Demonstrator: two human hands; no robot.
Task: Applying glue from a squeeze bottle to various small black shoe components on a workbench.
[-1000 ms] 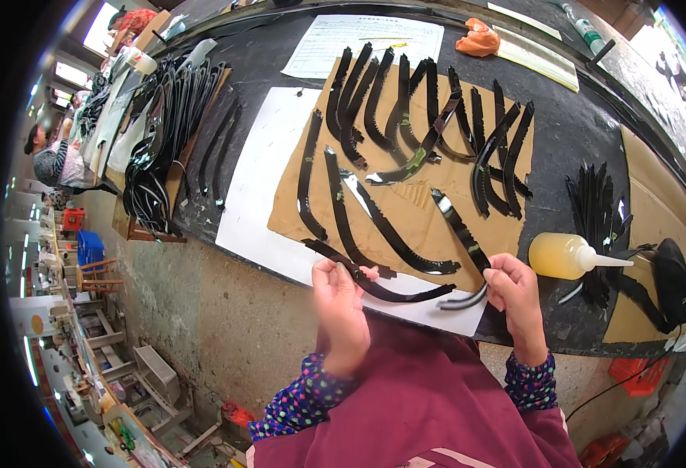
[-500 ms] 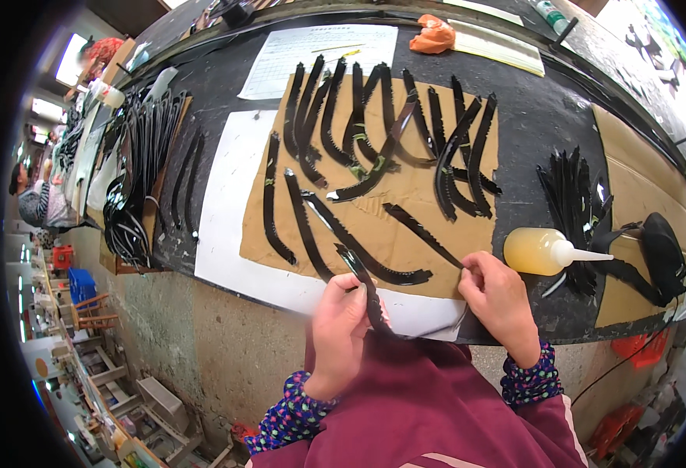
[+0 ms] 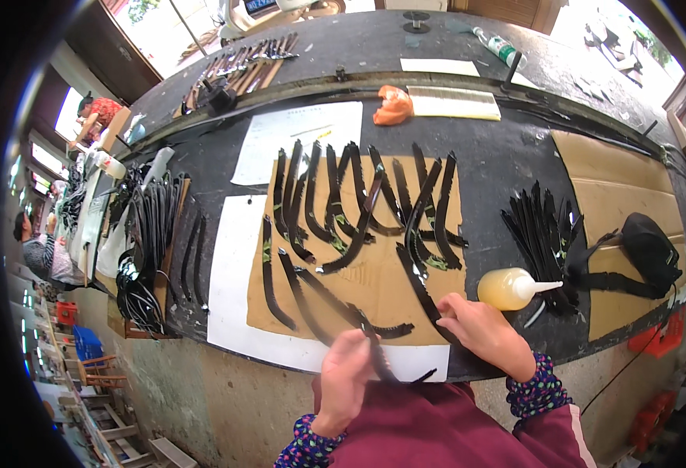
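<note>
My left hand (image 3: 346, 378) is closed on a dark glossy curved strip (image 3: 377, 355) with a notched edge, held over the near table edge; motion blurs it a little. My right hand (image 3: 483, 331) pinches the near end of another black notched strip (image 3: 414, 288), whose far end lies against the strips at the right of the cardboard sheet (image 3: 358, 304). Several more black strips (image 3: 269, 269) lie on this cardboard, many side by side along its far half. A squeeze bottle (image 3: 506, 288) of yellowish liquid lies on its side, right of my right hand.
White paper (image 3: 230, 288) lies under the cardboard. To the right are a bundle of black strips (image 3: 542, 246) and a black object with a cord (image 3: 647, 249) on more cardboard. Black strips (image 3: 152, 234) are heaped at left. An orange crumpled bag (image 3: 393, 105) sits beyond. Other people are farther left.
The view has tilted up, so the table appears lower. My right hand has moved its strip away and rightward against the others. The left-hand strip's free end has swung.
</note>
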